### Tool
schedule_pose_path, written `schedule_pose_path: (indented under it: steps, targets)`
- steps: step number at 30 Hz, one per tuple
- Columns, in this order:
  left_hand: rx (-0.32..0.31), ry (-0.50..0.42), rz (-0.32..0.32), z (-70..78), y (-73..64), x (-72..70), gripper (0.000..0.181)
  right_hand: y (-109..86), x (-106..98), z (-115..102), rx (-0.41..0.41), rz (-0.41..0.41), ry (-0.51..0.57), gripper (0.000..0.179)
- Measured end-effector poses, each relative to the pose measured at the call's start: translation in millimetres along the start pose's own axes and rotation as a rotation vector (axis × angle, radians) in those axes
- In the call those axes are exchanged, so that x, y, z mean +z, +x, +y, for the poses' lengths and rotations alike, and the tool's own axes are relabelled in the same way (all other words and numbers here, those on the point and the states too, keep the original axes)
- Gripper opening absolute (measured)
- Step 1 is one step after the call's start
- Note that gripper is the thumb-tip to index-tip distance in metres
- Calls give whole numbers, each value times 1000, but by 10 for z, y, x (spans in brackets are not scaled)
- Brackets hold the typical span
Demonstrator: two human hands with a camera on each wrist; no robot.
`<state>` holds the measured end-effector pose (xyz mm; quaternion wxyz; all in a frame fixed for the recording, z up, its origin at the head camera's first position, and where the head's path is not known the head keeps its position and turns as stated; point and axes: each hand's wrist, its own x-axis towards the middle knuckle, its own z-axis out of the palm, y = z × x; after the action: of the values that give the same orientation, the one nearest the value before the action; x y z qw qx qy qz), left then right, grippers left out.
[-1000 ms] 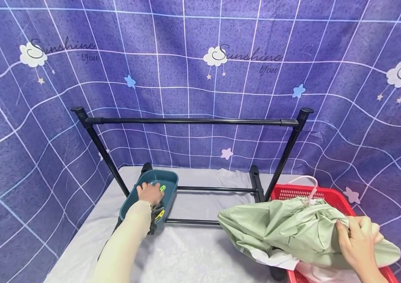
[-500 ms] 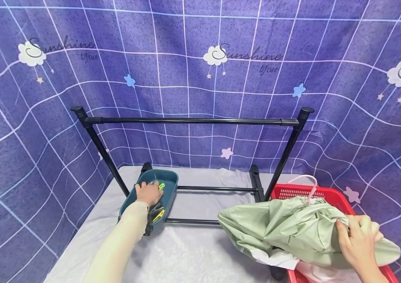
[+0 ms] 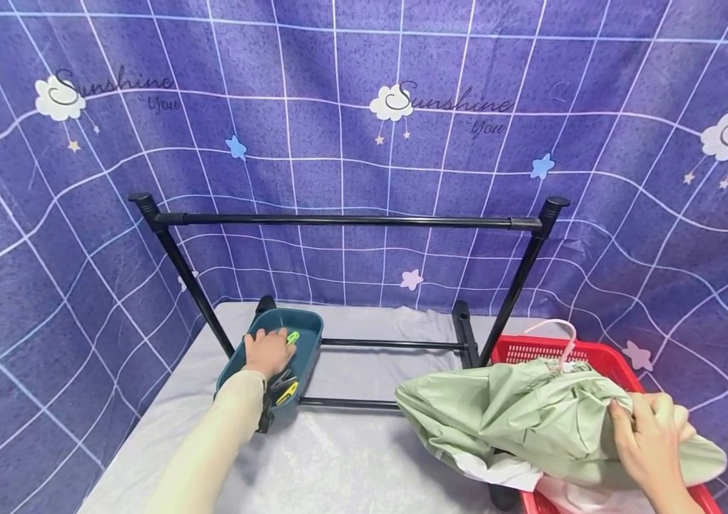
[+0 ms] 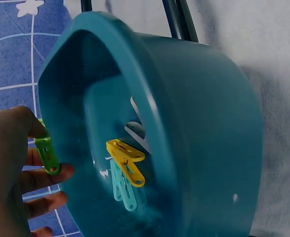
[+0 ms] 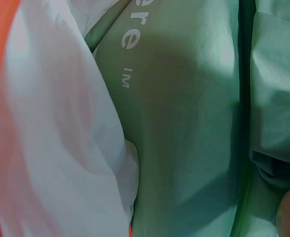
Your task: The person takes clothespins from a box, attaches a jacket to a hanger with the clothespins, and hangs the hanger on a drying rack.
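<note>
In the head view my left hand point(image 3: 268, 354) is at a teal plastic basin point(image 3: 314, 335) on the left. The left wrist view shows its thumb and a finger pinching a green clothespin point(image 4: 47, 154) at the basin's rim. A yellow clothespin point(image 4: 126, 160), a light teal clothespin point(image 4: 120, 186) and grey pieces point(image 4: 136, 134) lie inside the basin. My right hand point(image 3: 651, 439) grips a bunched light green garment point(image 3: 531, 410) over a red basket. A pink hanger's hook point(image 3: 571, 339) sticks up from the garment. Close up, the right wrist view shows green cloth point(image 5: 184, 133) with white letters.
A black rack spans the middle, with a top bar point(image 3: 351, 220) and lower bars point(image 3: 396, 344) near the pale cloth surface point(image 3: 338, 457). The red basket point(image 3: 602, 351), holding white cloth, stands at the right. A purple grid curtain point(image 3: 312, 128) encloses the back and sides.
My left hand has shifted slightly left within the basin, with the green clothespin in it, uncovering more of the yellow clothespin. My right hand and the garment have stayed in place.
</note>
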<state>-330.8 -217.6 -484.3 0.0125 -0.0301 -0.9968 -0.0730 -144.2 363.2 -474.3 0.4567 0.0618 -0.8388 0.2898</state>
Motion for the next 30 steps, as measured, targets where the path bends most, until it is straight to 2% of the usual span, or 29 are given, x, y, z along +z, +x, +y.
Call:
schedule_pose_path:
  steps: [8, 16, 21, 30]
  targets:
    - [23, 3, 55, -4, 1, 7, 53, -3, 3, 14, 0, 1, -5, 12]
    - [77, 7, 175, 94, 7, -23, 41, -9, -2, 29, -10, 8, -1, 13]
    - [116, 0, 213, 173, -14, -56, 33, -10, -3, 36, -13, 1, -11, 14]
    - [179, -9, 240, 299, -54, -122, 29, -16, -5, 41, -1, -5, -8, 11]
